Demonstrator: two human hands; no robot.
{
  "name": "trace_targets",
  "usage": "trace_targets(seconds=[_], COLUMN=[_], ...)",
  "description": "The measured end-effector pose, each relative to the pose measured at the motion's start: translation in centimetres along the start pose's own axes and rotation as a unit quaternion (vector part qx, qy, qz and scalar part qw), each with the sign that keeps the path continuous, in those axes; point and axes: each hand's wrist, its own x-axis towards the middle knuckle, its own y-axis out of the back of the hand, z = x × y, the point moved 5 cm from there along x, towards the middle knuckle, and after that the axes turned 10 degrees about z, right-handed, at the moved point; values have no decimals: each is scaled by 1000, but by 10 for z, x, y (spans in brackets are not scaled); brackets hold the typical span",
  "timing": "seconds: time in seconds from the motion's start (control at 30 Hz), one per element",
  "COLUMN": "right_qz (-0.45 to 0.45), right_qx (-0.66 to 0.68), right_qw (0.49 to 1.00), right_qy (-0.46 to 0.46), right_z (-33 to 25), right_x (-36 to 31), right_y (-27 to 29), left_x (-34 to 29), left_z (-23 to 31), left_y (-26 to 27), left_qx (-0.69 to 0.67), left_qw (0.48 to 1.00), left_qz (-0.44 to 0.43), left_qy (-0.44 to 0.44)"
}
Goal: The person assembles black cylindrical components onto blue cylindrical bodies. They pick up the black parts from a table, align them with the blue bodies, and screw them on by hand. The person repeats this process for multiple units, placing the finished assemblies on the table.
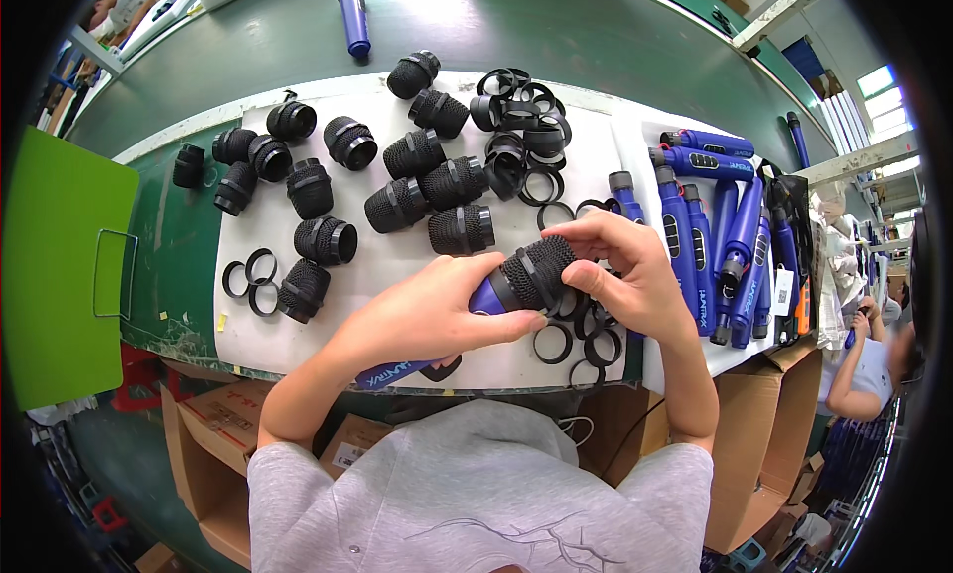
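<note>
A blue handheld microphone with a black mesh head (537, 274) is tilted between my two hands over the near edge of the white sheet. My left hand (444, 307) wraps round its blue body just below the head, and the lower handle comes out under the wrist. With thumb and fingers, my right hand (627, 267) grips the top of the mesh head. Beyond them lie several loose black microphone heads (395, 205). Black rings (519, 111) are heaped past my right hand, and more rings (553, 344) lie beneath it.
Several blue microphone bodies (678, 235) are piled on the right. Three rings (262, 266) lie at the left, by a green board (69, 265). One blue microphone body (354, 22) rests on the far green surface. Open cardboard boxes (747, 429) stand below the table edge. Another person works at far right.
</note>
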Motion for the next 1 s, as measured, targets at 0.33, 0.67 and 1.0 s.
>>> trace_targets(seconds=[0.33, 0.67, 1.0], right_qz=[-5, -69, -9], right_qx=[5, -31, -22], right_qw=[1000, 997, 999], right_qy=[-22, 24, -42], right_z=[12, -7, 10], right_x=[-3, 1, -1], right_y=[-2, 3, -2], left_x=[-1, 0, 0], left_z=[2, 2, 1], left_y=[-2, -1, 1], left_qx=[-2, -39, -4], left_qw=[1000, 999, 1000], left_qz=[-24, -34, -14], left_qy=[-7, 16, -4])
